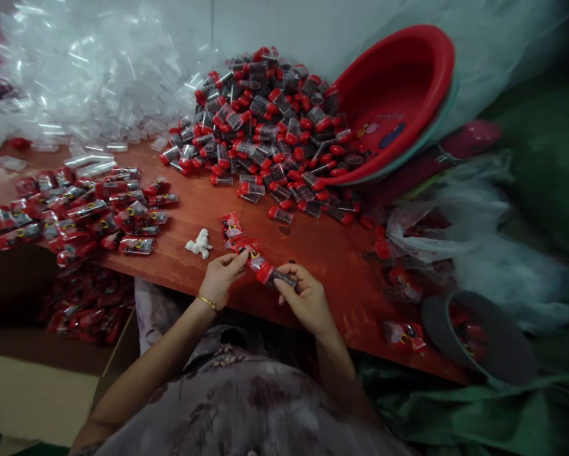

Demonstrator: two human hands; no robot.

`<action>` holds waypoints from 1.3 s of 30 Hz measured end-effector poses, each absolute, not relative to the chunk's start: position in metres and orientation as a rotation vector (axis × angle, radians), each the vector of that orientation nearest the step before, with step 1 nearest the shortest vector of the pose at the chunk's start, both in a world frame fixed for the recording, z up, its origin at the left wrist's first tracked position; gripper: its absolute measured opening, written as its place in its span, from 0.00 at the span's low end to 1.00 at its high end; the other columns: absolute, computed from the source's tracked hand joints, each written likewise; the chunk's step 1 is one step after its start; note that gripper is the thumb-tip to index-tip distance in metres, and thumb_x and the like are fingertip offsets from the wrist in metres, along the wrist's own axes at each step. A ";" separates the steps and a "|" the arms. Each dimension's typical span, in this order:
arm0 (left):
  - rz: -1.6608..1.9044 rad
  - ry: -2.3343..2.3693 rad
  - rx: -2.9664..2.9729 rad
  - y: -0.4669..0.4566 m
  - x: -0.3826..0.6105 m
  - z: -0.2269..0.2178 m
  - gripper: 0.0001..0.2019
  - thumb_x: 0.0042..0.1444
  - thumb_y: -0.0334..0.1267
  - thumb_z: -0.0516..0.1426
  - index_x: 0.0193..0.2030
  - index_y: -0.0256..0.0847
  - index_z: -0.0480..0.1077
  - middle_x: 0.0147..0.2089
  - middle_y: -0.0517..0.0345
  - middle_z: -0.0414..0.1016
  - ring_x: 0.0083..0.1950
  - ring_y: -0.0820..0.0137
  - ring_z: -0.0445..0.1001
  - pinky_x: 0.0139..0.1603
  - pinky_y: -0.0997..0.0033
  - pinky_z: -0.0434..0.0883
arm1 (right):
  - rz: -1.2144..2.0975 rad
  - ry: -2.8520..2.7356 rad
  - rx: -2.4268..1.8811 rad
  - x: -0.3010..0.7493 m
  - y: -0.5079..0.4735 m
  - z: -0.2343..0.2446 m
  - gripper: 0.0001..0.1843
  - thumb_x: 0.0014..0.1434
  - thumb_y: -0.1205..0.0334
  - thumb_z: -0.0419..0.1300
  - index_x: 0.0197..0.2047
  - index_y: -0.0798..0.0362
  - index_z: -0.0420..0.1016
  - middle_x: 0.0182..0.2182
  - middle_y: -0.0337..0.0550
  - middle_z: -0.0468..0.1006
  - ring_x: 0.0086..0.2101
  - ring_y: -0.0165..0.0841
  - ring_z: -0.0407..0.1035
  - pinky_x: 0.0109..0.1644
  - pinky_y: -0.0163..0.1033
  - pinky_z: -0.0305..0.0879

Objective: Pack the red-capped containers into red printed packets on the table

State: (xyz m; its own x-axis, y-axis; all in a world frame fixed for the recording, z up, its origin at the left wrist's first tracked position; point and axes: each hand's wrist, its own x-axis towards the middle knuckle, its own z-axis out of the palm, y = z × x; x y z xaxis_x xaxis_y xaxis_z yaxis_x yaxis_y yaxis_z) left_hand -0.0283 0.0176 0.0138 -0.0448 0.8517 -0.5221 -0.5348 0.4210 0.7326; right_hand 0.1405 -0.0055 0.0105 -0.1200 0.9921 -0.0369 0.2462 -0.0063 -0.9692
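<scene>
Two bare hands meet at the near edge of a reddish wooden table (313, 253), working a small red-capped vial (274, 276) into a red printed sleeve (252, 252). The right hand (307, 303) is closed around the vial's dark body, while the left hand (222, 277) pinches the wrapper's open end between thumb and fingertips. The step in hand appears to be sleeving; finishing it likely calls for sliding the vial fully in while keeping the wrapper's mouth spread. Behind, a heap of unwrapped red-capped vials (270, 126) spills from a tipped red basin (398, 95). Wrapped pieces (85, 212) lie piled at left, clear plastic tubes (89, 82) beyond them, and a crumpled white scrap (199, 244) sits just beside the left hand.
</scene>
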 end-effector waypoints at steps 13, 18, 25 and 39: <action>1.193 1.059 0.359 0.014 -0.013 0.011 0.22 0.25 0.40 0.72 0.30 0.34 0.74 0.30 0.57 0.78 0.30 0.74 0.73 0.39 0.72 0.69 | 1.247 -1.300 -1.281 0.130 0.000 0.002 0.11 0.56 0.54 0.57 0.37 0.53 0.68 0.19 0.32 0.70 0.17 0.24 0.63 0.24 0.32 0.60; 1.248 1.026 0.374 0.011 -0.009 0.006 0.21 0.27 0.39 0.71 0.32 0.35 0.75 0.32 0.56 0.78 0.33 0.73 0.74 0.41 0.73 0.69 | 1.170 -1.194 -1.328 0.117 -0.001 0.001 0.10 0.57 0.55 0.57 0.37 0.53 0.67 0.17 0.30 0.68 0.17 0.24 0.62 0.24 0.31 0.60; 1.229 1.059 0.418 0.013 -0.011 0.002 0.19 0.34 0.45 0.69 0.29 0.33 0.75 0.28 0.56 0.76 0.30 0.74 0.71 0.36 0.74 0.68 | 1.254 -1.239 -1.273 0.101 -0.001 -0.003 0.11 0.55 0.54 0.57 0.36 0.52 0.66 0.20 0.32 0.69 0.17 0.24 0.63 0.22 0.31 0.62; 1.203 0.943 0.417 0.014 -0.025 0.006 0.19 0.34 0.48 0.68 0.27 0.35 0.72 0.25 0.59 0.72 0.25 0.77 0.68 0.27 0.76 0.65 | 1.379 -1.285 -1.196 0.100 0.001 -0.012 0.13 0.55 0.51 0.58 0.36 0.52 0.67 0.22 0.36 0.76 0.20 0.28 0.70 0.28 0.34 0.67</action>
